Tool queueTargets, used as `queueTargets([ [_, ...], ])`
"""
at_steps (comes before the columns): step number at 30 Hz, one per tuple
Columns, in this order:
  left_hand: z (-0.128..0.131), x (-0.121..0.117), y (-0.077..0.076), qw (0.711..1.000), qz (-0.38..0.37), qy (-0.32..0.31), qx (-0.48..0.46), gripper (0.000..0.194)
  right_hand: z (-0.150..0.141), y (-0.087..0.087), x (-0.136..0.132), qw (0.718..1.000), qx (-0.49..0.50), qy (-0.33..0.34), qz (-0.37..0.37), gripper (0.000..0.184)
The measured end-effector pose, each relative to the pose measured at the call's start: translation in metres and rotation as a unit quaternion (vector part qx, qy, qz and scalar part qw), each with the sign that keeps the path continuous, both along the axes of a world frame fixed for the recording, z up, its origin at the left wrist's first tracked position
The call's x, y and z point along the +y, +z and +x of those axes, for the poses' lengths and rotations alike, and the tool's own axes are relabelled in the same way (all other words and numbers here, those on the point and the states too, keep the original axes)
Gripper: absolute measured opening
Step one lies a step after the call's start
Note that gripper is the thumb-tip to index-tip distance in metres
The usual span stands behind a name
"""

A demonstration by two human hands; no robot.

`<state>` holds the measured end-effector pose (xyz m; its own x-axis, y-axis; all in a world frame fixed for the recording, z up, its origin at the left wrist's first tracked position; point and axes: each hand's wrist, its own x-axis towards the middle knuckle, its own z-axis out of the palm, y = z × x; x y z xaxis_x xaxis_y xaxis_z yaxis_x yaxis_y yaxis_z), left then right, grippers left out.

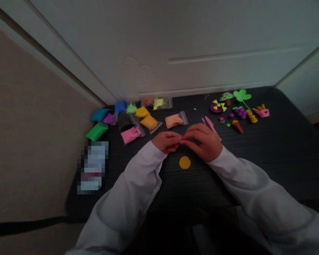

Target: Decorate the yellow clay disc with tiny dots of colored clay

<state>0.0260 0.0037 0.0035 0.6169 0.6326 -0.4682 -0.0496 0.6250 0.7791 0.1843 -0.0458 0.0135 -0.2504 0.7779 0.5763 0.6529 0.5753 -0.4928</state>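
My left hand (167, 141) and my right hand (202, 141) meet fingertip to fingertip above the dark table. Both are closed in a pinch, and whatever lies between the fingertips is too small or too hidden to name. Just below them on the tabletop rests a flat, round yellow clay disc (185, 162). Pink plastic clay tools (211, 124) lie behind my right hand, partly covered by it. A bag of peach clay (174, 121) sits behind my left hand.
Bagged clay in several colours, such as a pink bag (131, 135) and an orange bag (149, 122), spreads over the back left. A blurred-out phone-like slab (94, 166) lies at left. Small clay models, including a green clover (242, 95), stand back right. A white panel (202, 76) rises behind.
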Motion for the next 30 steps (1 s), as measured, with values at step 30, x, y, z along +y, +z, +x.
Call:
queueTargets([
  [30, 0.0066, -0.0085, 0.0000, 0.998, 0.016, 0.054, -0.007, 0.028, 0.0065, 0.0014, -0.0039, 0.992, -0.100, -0.025, 0.078, 0.010],
])
